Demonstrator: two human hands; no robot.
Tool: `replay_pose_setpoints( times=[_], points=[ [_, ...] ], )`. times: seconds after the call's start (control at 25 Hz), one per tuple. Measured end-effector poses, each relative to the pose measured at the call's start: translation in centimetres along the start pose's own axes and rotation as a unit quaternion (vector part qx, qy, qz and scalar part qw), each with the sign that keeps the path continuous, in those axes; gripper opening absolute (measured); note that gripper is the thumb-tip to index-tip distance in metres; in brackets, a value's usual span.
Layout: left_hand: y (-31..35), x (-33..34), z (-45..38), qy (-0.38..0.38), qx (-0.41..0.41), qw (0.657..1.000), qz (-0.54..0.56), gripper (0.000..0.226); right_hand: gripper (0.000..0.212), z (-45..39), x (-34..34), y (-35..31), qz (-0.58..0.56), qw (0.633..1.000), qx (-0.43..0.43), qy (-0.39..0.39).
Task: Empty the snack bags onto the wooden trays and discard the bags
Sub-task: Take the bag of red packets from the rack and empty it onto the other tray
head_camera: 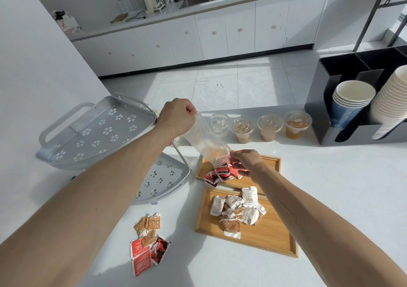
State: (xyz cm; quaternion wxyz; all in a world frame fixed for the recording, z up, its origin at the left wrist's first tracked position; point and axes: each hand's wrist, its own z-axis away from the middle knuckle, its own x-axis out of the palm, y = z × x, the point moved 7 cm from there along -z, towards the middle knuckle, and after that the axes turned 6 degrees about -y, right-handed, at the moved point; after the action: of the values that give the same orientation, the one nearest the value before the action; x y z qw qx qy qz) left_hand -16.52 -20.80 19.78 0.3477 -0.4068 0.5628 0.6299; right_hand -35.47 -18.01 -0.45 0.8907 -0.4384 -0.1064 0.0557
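A clear plastic bag (203, 138) hangs upside down over the far wooden tray (272, 162). My left hand (177, 117) pinches the bag's raised bottom end. My right hand (247, 162) grips its open mouth low over the tray. Red and black snack packets (220, 173) lie heaped on that tray under the mouth, one hanging over the tray's left edge. The near wooden tray (268, 236) holds several white and brown packets (236, 207). Loose brown and red packets (148, 240) lie on the white table, left of the near tray.
A grey two-tier metal rack (97, 132) stands at the left. Several lidded drink cups (269, 127) line the table's far edge. A black organizer (326, 101) with stacked paper cups (350, 98) stands at the right. Beyond the table are a tiled floor and white cabinets.
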Motion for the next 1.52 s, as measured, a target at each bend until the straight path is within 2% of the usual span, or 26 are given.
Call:
replay_pose_setpoints(
  times=[0.24,0.44,0.6,0.76,0.88,1.04,1.16,1.36,1.52],
  points=[
    [0.0,-0.3,0.9,0.007,-0.007,1.0,0.012,0.027,0.009,0.6,-0.2,-0.3,-0.018,1.0,-0.005,0.017],
    [-1.0,1.1,4.4,0.018,-0.024,0.997,0.074,0.023,0.014,3.4,-1.5,-0.5,-0.001,0.999,-0.02,0.032],
    [-4.0,2.0,8.1,0.001,-0.058,0.984,0.166,0.015,0.034,7.3,-2.6,-0.9,0.027,0.994,-0.074,0.07],
    [-8.3,2.7,12.6,-0.022,-0.119,0.941,0.315,0.009,0.021,11.1,-1.2,-0.3,0.119,0.985,-0.109,0.065],
    [-12.4,3.1,16.3,-0.03,-0.147,0.924,0.353,0.011,0.03,13.5,1.5,1.3,0.15,0.98,-0.119,0.054],
    [-19.1,2.7,21.4,-0.025,-0.154,0.922,0.353,0.01,0.011,15.8,8.2,4.7,0.132,0.988,-0.085,-0.011],
    [-25.5,2.4,25.2,0.0,-0.191,0.911,0.365,0.009,0.01,16.2,13.7,7.5,0.145,0.986,-0.07,-0.048],
    [-35.7,2.1,30.8,0.035,-0.233,0.925,0.297,0.011,0.01,15.9,21.9,12.7,0.193,0.974,-0.037,-0.109],
    [-41.5,2.4,34.3,0.061,-0.284,0.898,0.331,0.012,0.008,15.0,26.8,15.1,0.195,0.974,-0.01,-0.115]
  ],
)
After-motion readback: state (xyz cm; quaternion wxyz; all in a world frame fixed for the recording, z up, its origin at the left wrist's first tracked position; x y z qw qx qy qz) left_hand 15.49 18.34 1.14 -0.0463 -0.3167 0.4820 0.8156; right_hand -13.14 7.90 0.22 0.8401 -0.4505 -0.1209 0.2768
